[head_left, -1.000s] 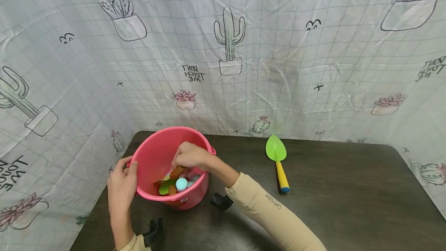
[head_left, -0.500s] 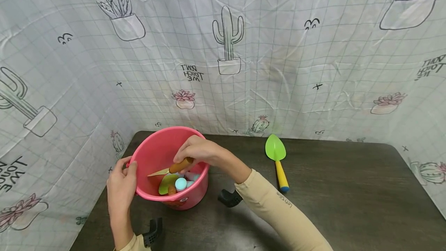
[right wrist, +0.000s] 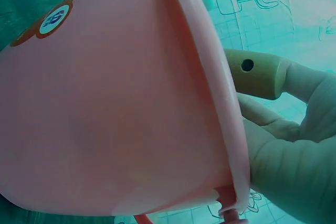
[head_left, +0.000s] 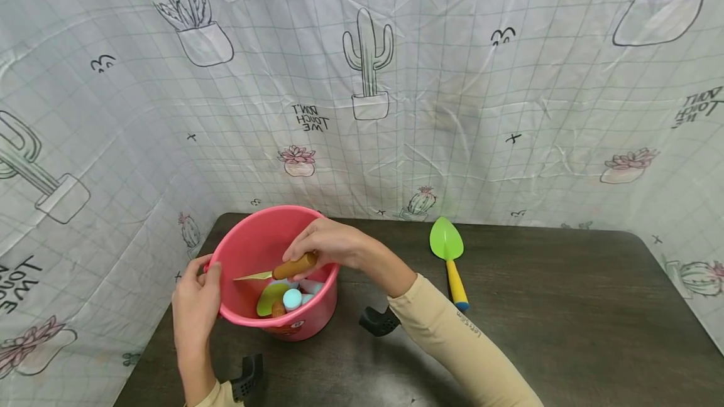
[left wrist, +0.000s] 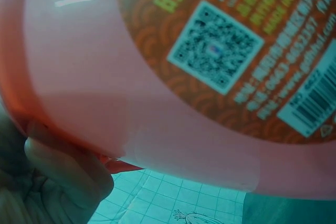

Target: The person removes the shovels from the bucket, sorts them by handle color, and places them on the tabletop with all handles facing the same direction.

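Note:
Tilted toward me, a pink bucket (head_left: pixel 249 244) stands at the left of the table. My left hand (head_left: pixel 196 303) grips its left rim, and in the left wrist view the thumb lies against the wall. My right hand (head_left: pixel 328 245) reaches over the right rim and holds a small trowel (head_left: pixel 294 266) by its wooden handle. Its pointed yellow blade, seen nearly edge-on, points left inside the bucket. Below it lie a green rounded piece (head_left: pixel 271 299) and several light-blue-ended things (head_left: pixel 291 299), partly hidden. In the right wrist view the handle end (right wrist: pixel 257 74) shows a hole.
A green-bladed trowel (head_left: pixel 449 262) with a yellow handle lies on the dark wooden table (head_left: pixel 554 306), right of the bucket. A white cloth printed with cacti (head_left: pixel 452 93) hangs behind the table and along its sides.
My right hand has lifted the wooden-handled trowel from among the things in the bucket and moved slightly right, so its yellow blade now shows. My left hand keeps its grip on the rim.

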`<control>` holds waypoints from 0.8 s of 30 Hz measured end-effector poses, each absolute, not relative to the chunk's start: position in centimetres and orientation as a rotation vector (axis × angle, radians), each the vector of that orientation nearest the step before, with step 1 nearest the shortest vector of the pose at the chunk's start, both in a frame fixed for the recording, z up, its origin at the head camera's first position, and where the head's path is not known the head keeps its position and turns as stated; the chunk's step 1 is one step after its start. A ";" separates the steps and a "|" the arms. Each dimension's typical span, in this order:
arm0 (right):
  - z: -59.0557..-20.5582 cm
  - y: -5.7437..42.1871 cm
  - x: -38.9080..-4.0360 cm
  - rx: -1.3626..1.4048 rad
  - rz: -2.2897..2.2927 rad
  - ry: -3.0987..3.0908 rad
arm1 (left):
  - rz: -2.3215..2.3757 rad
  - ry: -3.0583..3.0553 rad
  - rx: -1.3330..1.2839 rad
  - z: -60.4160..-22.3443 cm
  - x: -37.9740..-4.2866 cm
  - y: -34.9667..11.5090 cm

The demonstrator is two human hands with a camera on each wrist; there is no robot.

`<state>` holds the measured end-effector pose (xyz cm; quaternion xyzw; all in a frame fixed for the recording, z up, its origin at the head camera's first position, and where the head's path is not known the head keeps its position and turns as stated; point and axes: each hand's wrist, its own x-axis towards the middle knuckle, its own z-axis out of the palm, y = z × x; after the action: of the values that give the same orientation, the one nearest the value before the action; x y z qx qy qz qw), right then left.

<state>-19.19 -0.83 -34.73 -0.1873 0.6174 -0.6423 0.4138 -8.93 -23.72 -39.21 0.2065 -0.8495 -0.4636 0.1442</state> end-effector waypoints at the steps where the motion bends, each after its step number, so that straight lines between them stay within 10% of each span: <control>1: -34.7 -0.8 -19.2 -0.463 -1.624 1.540 | -1.335 -2.448 0.596 -39.2 -8.9 -23.7; 24: -35.2 0.6 -18.7 -0.224 -1.897 1.465 | -1.333 -2.441 0.591 -39.5 -8.9 -23.6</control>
<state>-18.73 0.61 -35.20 -0.0868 0.5679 -0.7355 0.3590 -8.91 -23.63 -39.54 0.2056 -0.8489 -0.4637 0.1484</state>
